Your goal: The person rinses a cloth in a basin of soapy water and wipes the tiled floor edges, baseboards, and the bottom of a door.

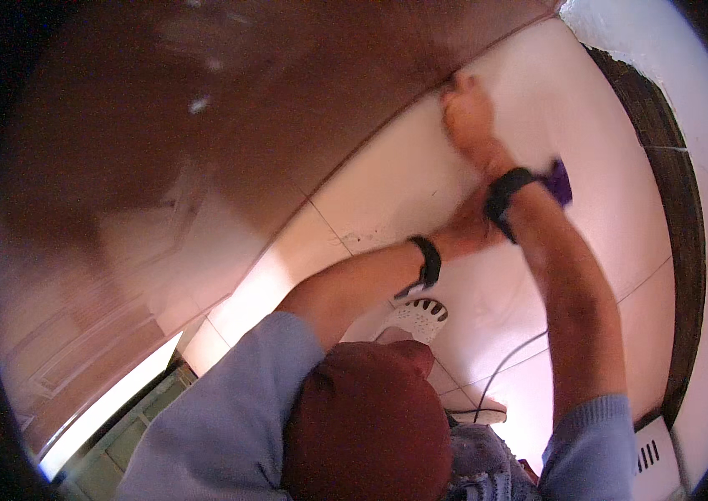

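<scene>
My right hand [466, 108] reaches far forward, its fingertips against the bottom edge of a brown wooden door [204, 150] where it meets the cream floor tiles [404, 175]. It is blurred and nothing shows in it. A black band [506, 194] circles that wrist, and a small purple thing [559, 180] shows just beside it. My left hand [464, 227] rests low on the tiles, partly hidden under my right forearm, with a black band [429, 260] on its wrist too. Both sleeves are grey-blue.
A white perforated shoe [416, 317] and a second shoe [477, 411] stand on the tiles below my arms. A thin dark cable [504, 367] runs between them. A dark brown skirting [687, 217] and a white wall curve along the right. A dark red rounded shape [366, 422] fills the lower middle.
</scene>
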Motion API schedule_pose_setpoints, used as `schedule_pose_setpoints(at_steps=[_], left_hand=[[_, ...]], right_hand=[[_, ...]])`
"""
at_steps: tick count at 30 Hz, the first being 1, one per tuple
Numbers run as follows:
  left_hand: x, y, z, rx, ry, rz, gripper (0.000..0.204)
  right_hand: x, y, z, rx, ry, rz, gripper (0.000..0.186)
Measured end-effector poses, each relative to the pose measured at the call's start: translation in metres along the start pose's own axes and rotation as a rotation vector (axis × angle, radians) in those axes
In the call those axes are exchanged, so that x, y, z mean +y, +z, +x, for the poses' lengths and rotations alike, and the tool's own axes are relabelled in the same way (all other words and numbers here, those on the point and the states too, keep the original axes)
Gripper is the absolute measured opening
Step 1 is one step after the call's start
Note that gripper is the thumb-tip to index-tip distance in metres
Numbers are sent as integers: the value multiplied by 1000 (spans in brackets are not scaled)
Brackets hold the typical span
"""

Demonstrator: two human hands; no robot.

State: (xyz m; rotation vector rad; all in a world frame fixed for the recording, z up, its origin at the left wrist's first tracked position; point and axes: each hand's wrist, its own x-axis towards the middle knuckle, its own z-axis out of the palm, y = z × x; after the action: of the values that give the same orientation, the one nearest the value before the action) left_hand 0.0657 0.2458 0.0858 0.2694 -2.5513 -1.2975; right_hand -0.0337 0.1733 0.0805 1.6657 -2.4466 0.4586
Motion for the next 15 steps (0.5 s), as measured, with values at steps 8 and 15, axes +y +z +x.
schedule_pose_setpoints(at_steps=[8, 15], left_hand=[[17, 30, -65, -227, 288, 145, 50], [17, 24, -66, -301, 390, 289, 47]], right_hand=[[-140, 10, -75, -255, -315, 231, 29], [-6, -16, -26, -99, -128, 42, 27]])
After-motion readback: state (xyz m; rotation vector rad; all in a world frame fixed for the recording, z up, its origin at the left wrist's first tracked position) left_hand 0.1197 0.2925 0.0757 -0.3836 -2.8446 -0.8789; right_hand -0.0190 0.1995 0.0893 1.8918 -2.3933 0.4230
